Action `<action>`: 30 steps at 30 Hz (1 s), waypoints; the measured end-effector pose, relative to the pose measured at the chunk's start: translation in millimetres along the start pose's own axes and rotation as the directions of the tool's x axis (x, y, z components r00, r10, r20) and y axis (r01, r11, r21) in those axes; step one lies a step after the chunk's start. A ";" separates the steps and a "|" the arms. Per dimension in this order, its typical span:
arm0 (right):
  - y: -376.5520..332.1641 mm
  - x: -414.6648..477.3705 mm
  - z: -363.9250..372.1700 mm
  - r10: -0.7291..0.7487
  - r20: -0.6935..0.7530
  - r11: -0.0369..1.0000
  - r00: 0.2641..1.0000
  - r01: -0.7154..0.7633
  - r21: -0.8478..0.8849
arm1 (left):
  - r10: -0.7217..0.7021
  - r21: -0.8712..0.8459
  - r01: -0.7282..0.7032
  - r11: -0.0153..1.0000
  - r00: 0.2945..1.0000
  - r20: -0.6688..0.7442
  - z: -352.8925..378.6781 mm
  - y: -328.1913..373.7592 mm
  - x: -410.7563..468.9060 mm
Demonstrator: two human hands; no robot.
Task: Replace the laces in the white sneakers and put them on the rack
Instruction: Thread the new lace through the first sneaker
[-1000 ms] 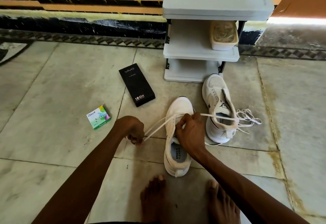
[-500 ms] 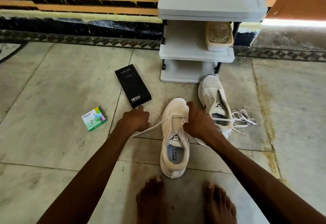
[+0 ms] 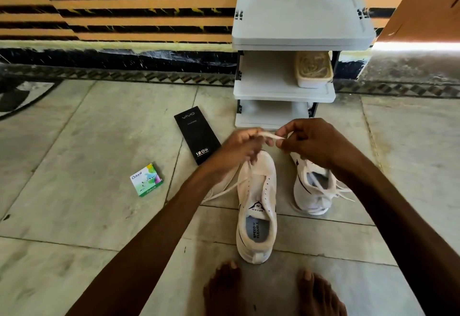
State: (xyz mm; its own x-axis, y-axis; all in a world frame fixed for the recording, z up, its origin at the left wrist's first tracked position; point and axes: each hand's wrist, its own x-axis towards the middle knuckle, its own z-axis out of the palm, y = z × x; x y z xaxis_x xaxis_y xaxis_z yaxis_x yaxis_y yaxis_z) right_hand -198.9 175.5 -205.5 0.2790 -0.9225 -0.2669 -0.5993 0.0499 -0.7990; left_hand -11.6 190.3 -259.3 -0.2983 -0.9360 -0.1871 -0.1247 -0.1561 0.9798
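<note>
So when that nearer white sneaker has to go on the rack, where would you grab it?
Probably by the heel collar of the nearer sneaker, coming from above on the person's side. It stands upright with its opening facing up and its heel toward the bare feet, so fingers can hook inside the rim. The toe end is crowded by both hands, left hand and right hand, pinching the lace.

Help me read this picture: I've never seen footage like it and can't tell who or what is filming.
No machine here: a camera worn on a person's head looks down at their own bare arms and feet. The left hand and right hand pinch a white shoelace between them, above the near white sneaker. A second sneaker stands to its right, loose laces beside it. Also on the tiled floor: a black Vivo box and a small Odonil box. Behind stands a grey shoe rack with a plastic container on its middle shelf.
</note>
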 end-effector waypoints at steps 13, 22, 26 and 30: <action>48.4 0.1 18.4 -0.001 0.094 1.000 0.996 0.004 -0.031 | -0.001 -0.066 -0.018 0.998 0.962 -0.272 -68.3 52.0 5.6; 60.0 5.8 34.0 -0.025 0.018 0.996 1.000 0.027 -0.087 | -0.082 0.860 0.375 0.347 0.925 -0.371 -47.8 -31.8 -6.8; 55.1 5.0 40.2 -0.013 0.062 0.997 0.998 0.018 -0.076 | 0.059 0.514 0.044 0.857 0.982 -0.182 -16.8 -43.9 -13.3; 51.8 7.6 46.5 0.026 0.027 0.998 0.999 -0.027 0.058 | 0.014 0.453 -0.004 0.891 1.000 -0.018 11.2 -51.2 -12.8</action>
State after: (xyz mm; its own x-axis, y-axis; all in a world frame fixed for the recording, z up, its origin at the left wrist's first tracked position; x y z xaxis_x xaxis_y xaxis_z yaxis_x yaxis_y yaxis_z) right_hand -193.0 188.9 -274.0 0.2837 -0.9101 -0.3019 -0.5619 0.0973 -0.8215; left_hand -12.0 213.8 -307.9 -0.2825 -0.9437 -0.1720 -0.5389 0.0078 0.8423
